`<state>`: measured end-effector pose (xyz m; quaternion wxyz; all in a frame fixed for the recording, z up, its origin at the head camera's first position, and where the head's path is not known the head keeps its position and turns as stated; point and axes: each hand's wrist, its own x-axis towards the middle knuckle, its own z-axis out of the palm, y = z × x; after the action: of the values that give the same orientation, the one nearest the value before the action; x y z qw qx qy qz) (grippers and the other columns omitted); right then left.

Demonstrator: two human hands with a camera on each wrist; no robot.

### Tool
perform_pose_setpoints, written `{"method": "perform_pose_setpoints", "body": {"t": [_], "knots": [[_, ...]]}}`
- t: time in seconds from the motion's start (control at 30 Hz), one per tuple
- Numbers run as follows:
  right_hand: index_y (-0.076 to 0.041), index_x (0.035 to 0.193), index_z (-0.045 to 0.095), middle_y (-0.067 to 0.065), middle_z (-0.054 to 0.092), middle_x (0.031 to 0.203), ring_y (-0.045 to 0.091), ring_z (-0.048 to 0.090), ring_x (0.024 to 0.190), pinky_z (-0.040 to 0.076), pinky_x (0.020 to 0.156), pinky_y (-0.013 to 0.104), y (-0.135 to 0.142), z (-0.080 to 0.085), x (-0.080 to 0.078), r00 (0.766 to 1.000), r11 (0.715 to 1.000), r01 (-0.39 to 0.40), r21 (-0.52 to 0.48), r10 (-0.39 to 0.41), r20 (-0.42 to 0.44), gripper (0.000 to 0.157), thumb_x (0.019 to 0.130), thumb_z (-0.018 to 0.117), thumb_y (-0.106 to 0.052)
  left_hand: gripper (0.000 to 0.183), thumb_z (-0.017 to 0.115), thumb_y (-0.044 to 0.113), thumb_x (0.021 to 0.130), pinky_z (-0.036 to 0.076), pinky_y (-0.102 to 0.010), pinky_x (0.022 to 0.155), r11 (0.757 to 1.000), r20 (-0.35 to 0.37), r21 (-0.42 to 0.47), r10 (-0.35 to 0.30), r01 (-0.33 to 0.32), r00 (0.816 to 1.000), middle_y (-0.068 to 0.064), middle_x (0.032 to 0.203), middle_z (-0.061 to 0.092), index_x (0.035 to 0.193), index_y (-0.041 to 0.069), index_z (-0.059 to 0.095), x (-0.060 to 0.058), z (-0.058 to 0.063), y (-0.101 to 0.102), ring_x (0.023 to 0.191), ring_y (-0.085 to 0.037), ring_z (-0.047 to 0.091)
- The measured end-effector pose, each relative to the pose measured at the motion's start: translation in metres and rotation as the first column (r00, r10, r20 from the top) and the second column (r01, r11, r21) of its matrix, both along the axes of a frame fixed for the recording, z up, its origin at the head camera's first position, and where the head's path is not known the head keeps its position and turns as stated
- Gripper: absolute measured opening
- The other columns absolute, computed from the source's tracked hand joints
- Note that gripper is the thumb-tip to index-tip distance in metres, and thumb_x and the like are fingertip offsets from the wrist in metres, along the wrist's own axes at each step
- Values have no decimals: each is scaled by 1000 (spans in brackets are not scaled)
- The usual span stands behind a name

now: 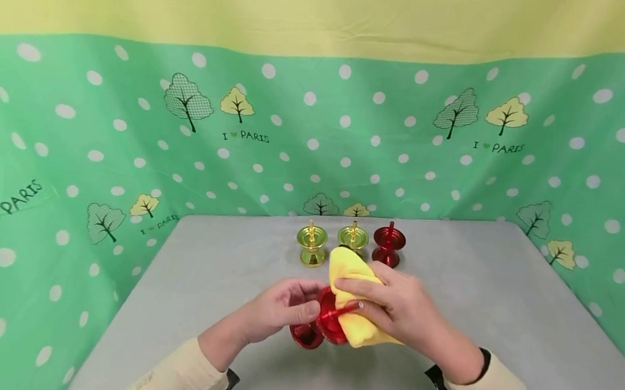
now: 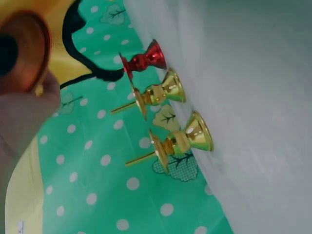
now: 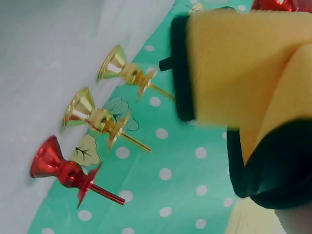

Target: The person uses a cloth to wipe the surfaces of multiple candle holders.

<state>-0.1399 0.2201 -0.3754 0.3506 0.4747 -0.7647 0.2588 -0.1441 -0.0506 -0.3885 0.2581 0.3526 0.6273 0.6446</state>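
In the head view my left hand [image 1: 284, 306] grips a red candle holder [image 1: 307, 335] around its middle, above the table. The holder is tilted, its spike pointing right toward my right hand [image 1: 403, 303]. That hand holds a folded yellow cloth [image 1: 348, 262] against the holder's dish, the thumb lying by the spike. Cloth and fingers hide part of the dish. From the left wrist, the holder's round base [image 2: 36, 53] shows close up. The right wrist view is mostly filled on one side by the cloth [image 3: 234, 68], which has a dark edging.
Behind my hands, two gold candle holders [image 1: 312, 257] and another red candle holder [image 1: 387, 257] stand upright in a row near the back of the grey table [image 1: 220, 249]. A green and yellow printed curtain [image 1: 270, 173] hangs behind and at both sides.
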Motion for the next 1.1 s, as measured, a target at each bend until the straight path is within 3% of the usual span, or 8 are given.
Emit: {"method": "perform_pose_setpoints", "body": {"t": [0.27, 0.47, 0.57, 0.73, 0.8, 0.9, 1.0, 1.1], "knots": [[-31, 124, 79, 0, 78, 105, 13, 74, 89, 62, 73, 29, -15, 12, -8, 977, 994, -59, 93, 77, -198, 34, 94, 78, -48, 81, 65, 58, 103, 61, -23, 95, 991, 60, -113, -58, 65, 997, 11, 110, 76, 137, -15, 57, -1, -6, -3, 100, -2, 70], [-27, 120, 78, 1, 71, 96, 12, 64, 75, 58, 65, 24, -15, 0, -12, 996, 998, 17, 53, -12, -88, 28, 95, 82, -38, 59, 65, 38, 108, 61, -27, 96, 987, -23, -68, 144, -145, 989, -21, 131, 72, 147, -6, 57, 6, -7, -9, 108, -9, 71], [-23, 115, 80, 0, 71, 95, 10, 60, 72, 55, 61, 23, -14, -4, -4, 992, 993, 116, 2, -116, 56, 25, 91, 87, -28, 57, 71, 30, 105, 63, -26, 87, 951, -79, -13, 307, -309, 948, -25, 134, 69, 150, -2, 56, 7, -5, -1, 105, -12, 71], [-21, 113, 83, -2, 78, 105, 8, 67, 83, 57, 68, 23, -20, -11, 17, 924, 964, 250, -86, -212, 317, 23, 91, 86, -22, 60, 80, 17, 98, 64, -23, 86, 850, -142, 67, 526, -522, 839, -24, 138, 67, 151, 3, 56, 4, -9, 19, 108, -13, 70], [-22, 119, 82, 2, 78, 110, 10, 68, 85, 58, 69, 23, -22, -16, 21, 928, 962, 254, -95, -215, 304, 30, 90, 87, -26, 62, 82, 14, 95, 63, -22, 86, 806, -115, 81, 592, -587, 797, -22, 136, 68, 151, 6, 56, 3, -10, 24, 107, -14, 69], [-25, 125, 79, 6, 77, 108, 16, 69, 78, 58, 63, 27, -24, -22, 20, 963, 966, 246, -85, -233, 138, 36, 91, 85, -37, 64, 86, 13, 91, 61, -22, 85, 758, -67, 96, 651, -645, 756, -19, 135, 69, 149, 10, 58, 4, -10, 28, 107, -18, 68], [-28, 122, 77, 6, 75, 101, 19, 68, 72, 60, 61, 32, -22, -24, 14, 965, 961, 259, -96, -263, -28, 26, 103, 70, -44, 68, 89, 18, 90, 62, -24, 84, 773, -40, 100, 632, -626, 774, -18, 136, 68, 150, 11, 58, 5, -9, 27, 109, -19, 68], [-24, 115, 78, 7, 74, 95, 20, 67, 71, 60, 61, 32, -17, -25, 7, 973, 967, 188, -171, -207, -99, 25, 110, 59, -41, 68, 84, 28, 95, 64, -26, 89, 847, -30, 103, 527, -522, 849, -18, 139, 67, 152, 7, 53, 4, -5, 22, 114, -17, 69]]}}
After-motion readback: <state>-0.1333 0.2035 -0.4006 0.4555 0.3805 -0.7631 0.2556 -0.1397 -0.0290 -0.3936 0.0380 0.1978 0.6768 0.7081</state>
